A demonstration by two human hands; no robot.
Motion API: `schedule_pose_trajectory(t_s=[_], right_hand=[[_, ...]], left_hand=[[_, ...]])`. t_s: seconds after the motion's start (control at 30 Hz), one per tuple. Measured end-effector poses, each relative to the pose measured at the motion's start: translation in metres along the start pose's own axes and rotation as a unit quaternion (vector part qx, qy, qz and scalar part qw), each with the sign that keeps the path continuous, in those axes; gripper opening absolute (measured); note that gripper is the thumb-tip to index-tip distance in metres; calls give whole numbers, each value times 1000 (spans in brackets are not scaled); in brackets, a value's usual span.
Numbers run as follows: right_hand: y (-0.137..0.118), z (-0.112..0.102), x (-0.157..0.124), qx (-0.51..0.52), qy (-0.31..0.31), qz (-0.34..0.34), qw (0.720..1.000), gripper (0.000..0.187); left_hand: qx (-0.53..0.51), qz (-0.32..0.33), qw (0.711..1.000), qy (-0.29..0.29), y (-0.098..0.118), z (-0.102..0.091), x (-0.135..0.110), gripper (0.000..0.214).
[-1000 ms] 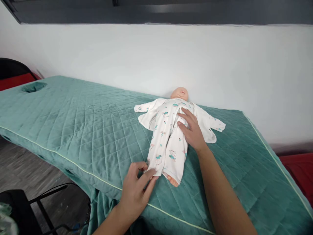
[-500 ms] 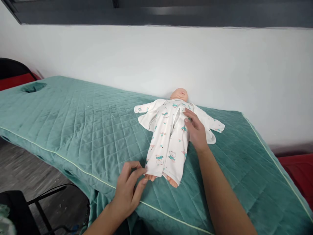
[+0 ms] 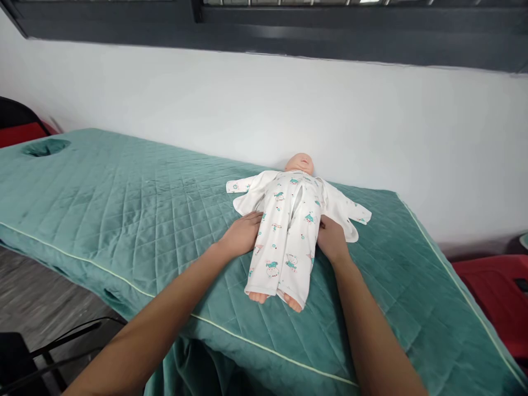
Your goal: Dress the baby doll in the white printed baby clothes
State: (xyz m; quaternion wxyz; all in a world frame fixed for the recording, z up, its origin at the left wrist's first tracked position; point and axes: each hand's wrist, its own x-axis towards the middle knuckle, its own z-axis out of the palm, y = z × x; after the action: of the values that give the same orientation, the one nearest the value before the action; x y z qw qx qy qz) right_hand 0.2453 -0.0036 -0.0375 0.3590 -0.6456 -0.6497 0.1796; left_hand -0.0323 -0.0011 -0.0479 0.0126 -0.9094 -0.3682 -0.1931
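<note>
A baby doll (image 3: 300,163) lies on its back in white printed baby clothes (image 3: 284,231). Its sleeves are spread wide, and bare toes show below the leg ends. My left hand (image 3: 243,234) rests against the left side of the clothes at hip height, fingers stretched out and their tips touching the cloth edge. On the opposite side, my right hand (image 3: 331,239) has its fingers curled in against the clothes. Its fingertips are tucked at the side of the doll and hidden, so what they hold cannot be made out.
A green quilted bed cover (image 3: 165,220) spreads under the doll, with a face hole (image 3: 46,147) at the far left. Behind stands a white wall (image 3: 185,104) below a dark window frame (image 3: 330,38). Red chairs (image 3: 495,291) flank the bed; a black metal frame (image 3: 45,352) stands lower left.
My left hand has moved up from the trouser hem to the doll's hip side. My right hand has come down from the waist to the right side. The view has shifted slightly.
</note>
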Motion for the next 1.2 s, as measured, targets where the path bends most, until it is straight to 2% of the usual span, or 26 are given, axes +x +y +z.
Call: schedule_pose_trajectory(t_s=[0.13,0.23,0.37,0.5,0.57,0.67,0.8,0.97,1.2], right_hand=[[0,-3,-27,-8,-55,-82,995,20],[3,-6,-38,-56,-51,-135,988,23],[5,-7,-33,-142,-25,-135,980,25],[5,-6,-22,-199,-32,-133,970,22],[5,-5,-20,-173,-39,-138,974,22],[6,-6,-21,-82,-45,-149,984,22],[5,-18,-28,-3,-42,-129,991,19],[2,-32,-33,-1,-49,-131,990,16],[2,-31,-31,-15,-77,-131,988,11]], left_hand=[[-2,13,1000,-16,3,1,-1,41],[-14,14,1000,-19,8,-2,3,41],[-29,-4,998,-48,13,-6,13,26],[-33,-15,997,-64,14,-4,24,20],[-39,-17,997,-64,13,-1,29,20],[-51,-35,997,-55,12,4,34,21],[-89,-75,993,-18,11,10,40,30],[-113,-64,991,22,6,17,45,32],[-90,-96,991,26,6,16,42,22]])
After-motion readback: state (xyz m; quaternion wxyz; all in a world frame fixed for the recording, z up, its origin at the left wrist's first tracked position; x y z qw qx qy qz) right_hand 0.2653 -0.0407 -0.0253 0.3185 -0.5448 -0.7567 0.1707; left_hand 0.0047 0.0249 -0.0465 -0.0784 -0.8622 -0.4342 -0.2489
